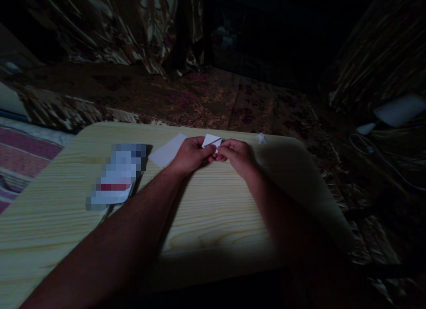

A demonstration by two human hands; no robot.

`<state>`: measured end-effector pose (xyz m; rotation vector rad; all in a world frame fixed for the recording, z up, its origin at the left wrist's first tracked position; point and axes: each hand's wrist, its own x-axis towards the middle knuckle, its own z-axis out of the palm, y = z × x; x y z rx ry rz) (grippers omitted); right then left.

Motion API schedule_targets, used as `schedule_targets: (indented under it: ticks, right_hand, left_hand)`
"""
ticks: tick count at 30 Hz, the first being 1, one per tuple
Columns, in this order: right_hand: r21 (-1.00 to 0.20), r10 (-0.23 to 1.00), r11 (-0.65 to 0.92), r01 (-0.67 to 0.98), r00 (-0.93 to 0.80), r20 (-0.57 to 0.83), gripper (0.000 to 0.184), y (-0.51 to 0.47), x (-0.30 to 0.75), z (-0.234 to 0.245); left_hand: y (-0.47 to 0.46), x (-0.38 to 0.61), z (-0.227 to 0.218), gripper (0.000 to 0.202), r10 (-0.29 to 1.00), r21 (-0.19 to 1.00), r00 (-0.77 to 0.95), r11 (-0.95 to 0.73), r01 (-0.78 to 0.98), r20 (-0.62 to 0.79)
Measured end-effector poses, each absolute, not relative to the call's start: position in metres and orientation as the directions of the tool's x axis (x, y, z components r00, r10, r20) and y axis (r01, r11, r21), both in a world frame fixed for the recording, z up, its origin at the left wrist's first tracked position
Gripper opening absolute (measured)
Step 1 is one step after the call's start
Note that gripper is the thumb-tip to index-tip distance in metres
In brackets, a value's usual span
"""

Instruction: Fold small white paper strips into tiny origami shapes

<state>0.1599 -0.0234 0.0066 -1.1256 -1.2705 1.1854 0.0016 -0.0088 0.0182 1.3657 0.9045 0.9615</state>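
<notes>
A small folded piece of white paper [212,140] is held between both hands over the far middle of the wooden table [213,224]. My left hand [192,156] is closed on it, the thumb lying across its near side. At the paper's lower right corner, my right hand [237,156] pinches with thumb and fingers. A dark diagonal line, like a fold or gap, runs across the paper. Behind my left hand lies a flat white sheet of paper [167,150], partly covered by that hand.
A small white folded paper shape [262,138] lies near the table's far right edge. Left of my left forearm is a blurred-out, phone-like object [118,176]. Beyond the table stands a seat with patterned cloth [186,96]. A white device with a cable [399,110] is at the right.
</notes>
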Motion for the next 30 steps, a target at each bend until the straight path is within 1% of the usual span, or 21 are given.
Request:
schedule_targets:
  ticks: [12, 27, 30]
  right_hand:
    - [-0.999, 0.998, 0.050, 0.001, -0.028, 0.050, 0.014, -0.0236, 0.1591, 0.0062]
    - [-0.996, 0.996, 0.091, 0.023, -0.007, 0.091, 0.010, -0.0254, 0.1565, 0.0096]
    - [-0.995, 0.996, 0.091, 0.031, -0.005, 0.091, 0.009, -0.0247, 0.1564, 0.0090]
  left_hand:
    - [-0.0111, 0.0030, 0.0197, 0.020, 0.942, 0.999, 0.333, -0.039, 0.005, 0.035]
    - [-0.0098, 0.0016, 0.0185, 0.021, 0.933, 0.999, 0.357, -0.046, 0.007, 0.040]
    - [-0.0094, 0.0009, 0.0178, 0.022, 0.933, 0.998, 0.358, -0.051, 0.035, 0.035]
